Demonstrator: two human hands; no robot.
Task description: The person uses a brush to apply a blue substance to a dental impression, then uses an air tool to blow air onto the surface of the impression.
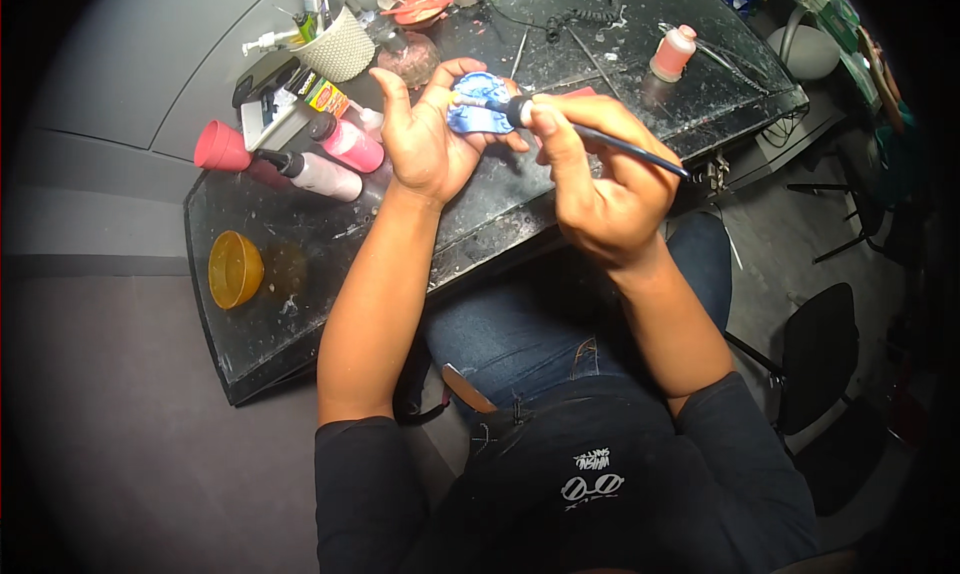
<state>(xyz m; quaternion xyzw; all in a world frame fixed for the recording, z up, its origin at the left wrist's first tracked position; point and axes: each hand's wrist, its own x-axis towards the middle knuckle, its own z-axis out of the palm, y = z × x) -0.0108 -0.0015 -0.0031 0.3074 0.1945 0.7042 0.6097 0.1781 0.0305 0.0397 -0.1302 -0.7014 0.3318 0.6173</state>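
Observation:
My left hand (430, 134) is raised palm up over the black workbench (330, 234), holding a small blue and white molded piece (480, 122), its finer shape hard to make out. My right hand (610, 184) grips a brush-like tool with a long black handle (645, 157), its pale working end lying over the blue piece. Whether that end touches the surface I cannot tell.
Pink bottles (350, 144), a red cup (215, 146), a white holder (335, 49) and an amber bowl (236, 272) stand at left. A small pink bottle (672, 54), thin tools and a coiled cord lie toward the back. A black chair (815, 359) is at right.

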